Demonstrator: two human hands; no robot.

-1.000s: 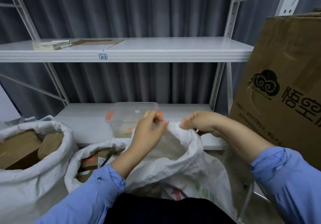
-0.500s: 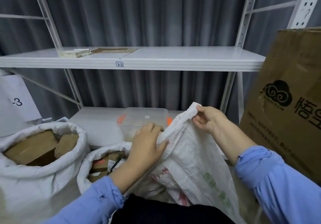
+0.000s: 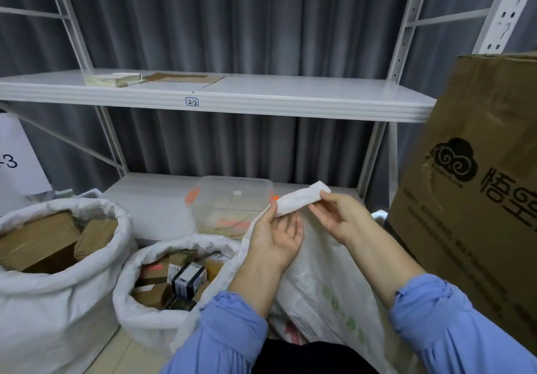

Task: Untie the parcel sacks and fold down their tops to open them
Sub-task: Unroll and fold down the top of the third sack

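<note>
Since the earlier frame third sack point(image 3: 319, 292), right in front of the person, has its top turned into a narrow band point(image 3: 302, 202), left sack point(image 3: 58, 309) and middle sack point(image 3: 145, 318) already open with tops rolled down, left hand point(image 3: 273, 237) and right hand point(image 3: 340, 216) both pinching that band in curled fingers point(image 3: 322, 209), fold unfinished.

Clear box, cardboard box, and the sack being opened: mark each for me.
Clear box point(image 3: 226, 214), head view, front wall.
Cardboard box point(image 3: 465, 243), head view, printed side.
Sack point(image 3: 299, 202), head view, rolled top edge.
</note>
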